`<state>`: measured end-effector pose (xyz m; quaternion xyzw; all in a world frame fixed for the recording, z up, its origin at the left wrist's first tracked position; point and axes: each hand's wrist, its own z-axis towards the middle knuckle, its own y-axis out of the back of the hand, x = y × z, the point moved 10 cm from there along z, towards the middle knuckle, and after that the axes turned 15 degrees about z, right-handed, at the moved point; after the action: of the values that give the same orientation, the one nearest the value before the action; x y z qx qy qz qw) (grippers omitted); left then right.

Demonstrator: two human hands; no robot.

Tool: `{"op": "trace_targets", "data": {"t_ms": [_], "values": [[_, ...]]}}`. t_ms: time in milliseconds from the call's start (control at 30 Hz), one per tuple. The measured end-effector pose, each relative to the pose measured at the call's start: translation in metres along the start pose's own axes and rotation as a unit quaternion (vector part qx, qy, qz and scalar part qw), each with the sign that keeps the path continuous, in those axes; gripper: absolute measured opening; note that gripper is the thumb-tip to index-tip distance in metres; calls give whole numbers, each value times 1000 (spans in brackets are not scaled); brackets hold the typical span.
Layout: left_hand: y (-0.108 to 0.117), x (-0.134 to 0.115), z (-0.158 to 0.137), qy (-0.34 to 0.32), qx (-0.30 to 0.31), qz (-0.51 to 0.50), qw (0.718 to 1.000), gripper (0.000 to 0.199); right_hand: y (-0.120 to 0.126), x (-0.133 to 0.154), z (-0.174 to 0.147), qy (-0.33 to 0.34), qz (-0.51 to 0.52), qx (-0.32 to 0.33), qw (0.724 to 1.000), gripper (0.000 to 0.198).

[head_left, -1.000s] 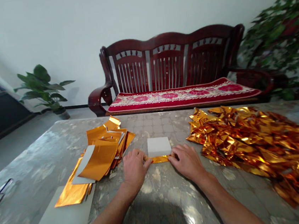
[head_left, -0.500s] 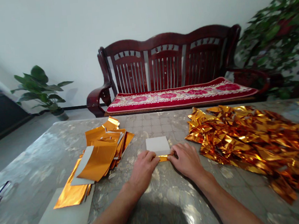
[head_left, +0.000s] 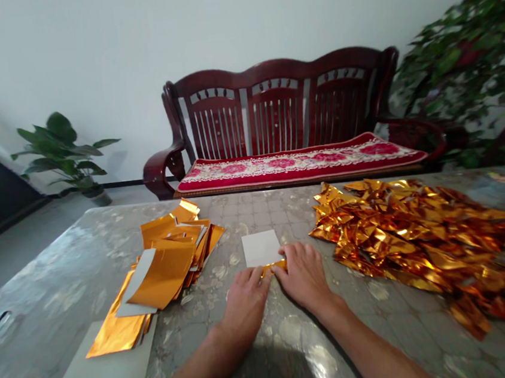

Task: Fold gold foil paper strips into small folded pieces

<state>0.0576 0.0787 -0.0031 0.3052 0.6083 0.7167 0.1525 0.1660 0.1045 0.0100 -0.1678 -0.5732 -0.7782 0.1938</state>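
Note:
In the middle of the table lies a sheet of gold foil paper [head_left: 261, 247], its pale back facing up and its near edge folded over into a narrow gold strip. My left hand [head_left: 248, 300] pinches the left part of that fold, fingers closed. On the right end of the same fold, my right hand [head_left: 304, 274] is closed too, thumb and fingers pressed on the strip. The fingers partly cover the strip, and the sheet's far part rests flat on the table.
Left of my hands, gold foil sheets [head_left: 166, 273] lie in a loose stack, partly over a grey-white board [head_left: 104, 373]. A big heap of folded gold foil pieces [head_left: 401, 227] spreads on the right of the patterned table [head_left: 255, 210]. Beyond stands a wooden bench [head_left: 280, 108].
The gold strip has gone from level to slightly tilted, its right end higher. My right hand has shifted a little left and up, my left hand slightly down, so they are closer together.

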Motion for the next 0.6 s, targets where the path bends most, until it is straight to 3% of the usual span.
{"op": "trace_targets", "data": {"t_ms": [600], "values": [[-4,9,-14,35,28,46,998,23,7,-32,4,-19,8,8,1000,25]]}}
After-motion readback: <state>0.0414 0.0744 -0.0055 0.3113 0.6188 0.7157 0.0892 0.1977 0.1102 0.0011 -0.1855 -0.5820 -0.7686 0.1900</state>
